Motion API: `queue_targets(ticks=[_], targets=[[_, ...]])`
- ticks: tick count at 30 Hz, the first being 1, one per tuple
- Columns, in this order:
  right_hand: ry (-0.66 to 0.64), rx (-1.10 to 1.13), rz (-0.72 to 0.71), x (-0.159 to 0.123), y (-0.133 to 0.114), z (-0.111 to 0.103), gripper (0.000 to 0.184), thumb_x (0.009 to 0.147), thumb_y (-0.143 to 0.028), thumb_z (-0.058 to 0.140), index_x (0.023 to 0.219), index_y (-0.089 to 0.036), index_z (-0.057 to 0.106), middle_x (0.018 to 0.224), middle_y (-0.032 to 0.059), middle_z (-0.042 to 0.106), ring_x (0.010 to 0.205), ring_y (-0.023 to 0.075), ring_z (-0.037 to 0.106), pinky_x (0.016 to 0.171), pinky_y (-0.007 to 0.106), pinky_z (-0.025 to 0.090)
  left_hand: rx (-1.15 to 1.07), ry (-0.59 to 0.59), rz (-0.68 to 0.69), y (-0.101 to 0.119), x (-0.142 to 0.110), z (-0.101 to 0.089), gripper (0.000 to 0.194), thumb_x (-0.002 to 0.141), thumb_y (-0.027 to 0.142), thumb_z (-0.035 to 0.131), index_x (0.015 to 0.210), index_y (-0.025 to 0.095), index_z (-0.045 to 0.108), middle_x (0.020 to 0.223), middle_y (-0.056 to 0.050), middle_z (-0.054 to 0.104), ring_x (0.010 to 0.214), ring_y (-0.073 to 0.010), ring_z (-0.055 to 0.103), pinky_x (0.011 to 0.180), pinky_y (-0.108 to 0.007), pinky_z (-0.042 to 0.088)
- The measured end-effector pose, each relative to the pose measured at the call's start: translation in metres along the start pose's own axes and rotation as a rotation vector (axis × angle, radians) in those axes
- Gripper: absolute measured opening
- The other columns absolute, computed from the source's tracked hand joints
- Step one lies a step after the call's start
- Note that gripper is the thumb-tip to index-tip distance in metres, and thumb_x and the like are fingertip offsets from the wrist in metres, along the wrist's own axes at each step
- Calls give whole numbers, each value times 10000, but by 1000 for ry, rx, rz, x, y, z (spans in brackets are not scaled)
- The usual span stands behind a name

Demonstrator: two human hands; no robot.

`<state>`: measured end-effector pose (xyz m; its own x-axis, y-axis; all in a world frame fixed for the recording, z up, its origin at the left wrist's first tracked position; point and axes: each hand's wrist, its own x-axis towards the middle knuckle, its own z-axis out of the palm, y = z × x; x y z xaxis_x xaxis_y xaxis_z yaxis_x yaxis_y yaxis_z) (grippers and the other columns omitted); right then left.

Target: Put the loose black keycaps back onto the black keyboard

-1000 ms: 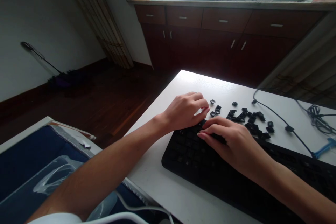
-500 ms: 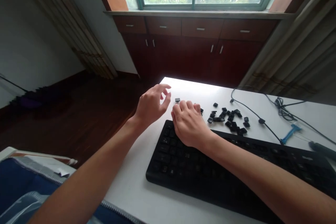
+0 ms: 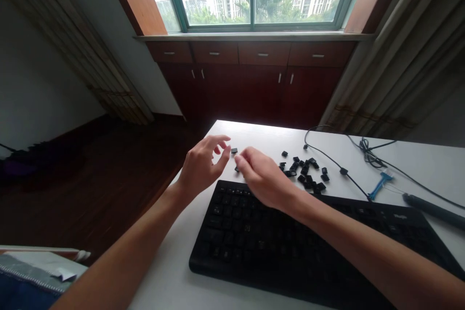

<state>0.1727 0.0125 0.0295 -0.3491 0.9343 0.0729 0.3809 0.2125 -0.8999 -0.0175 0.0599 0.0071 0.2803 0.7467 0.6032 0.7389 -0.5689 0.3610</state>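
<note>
1. Since the frame a second ago, the left hand [image 3: 199,164] has drawn off the keyboard [image 3: 283,254], and the right hand [image 3: 267,179] sits over its back edge.
2. That keyboard lies slantwise on the white worktop [image 3: 170,264], its left end towards the worktop's left edge.
3. Left fingers stand spread from the thumb, nothing showing between; right fingers curl towards theirs, and whether they pinch anything I cannot tell.
4. Many keycaps are off, in a loose cluster [image 3: 308,179] behind the keyboard; a lone keycap [image 3: 234,150] lies between the hands. Other keys are seated, though the dark surface may hide bare spots.
5. Farther right lie a blue tool [image 3: 379,186], a cable [image 3: 343,171] and a dark rod [image 3: 428,208]; only the right forearm blocks the keys.
</note>
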Motion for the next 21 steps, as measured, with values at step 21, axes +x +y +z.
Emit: queue_targets(ticks=[21], targets=[[174,760,286,-57,4,-32,534,981,-562,126,772,-215,473,671,22,526,537,118,477,548,296,476,-100,-50,637,104,-20,-10,731,812,238,633,1487,398,402,1322,-55,621,1215,-344,550,1009,-600,498]])
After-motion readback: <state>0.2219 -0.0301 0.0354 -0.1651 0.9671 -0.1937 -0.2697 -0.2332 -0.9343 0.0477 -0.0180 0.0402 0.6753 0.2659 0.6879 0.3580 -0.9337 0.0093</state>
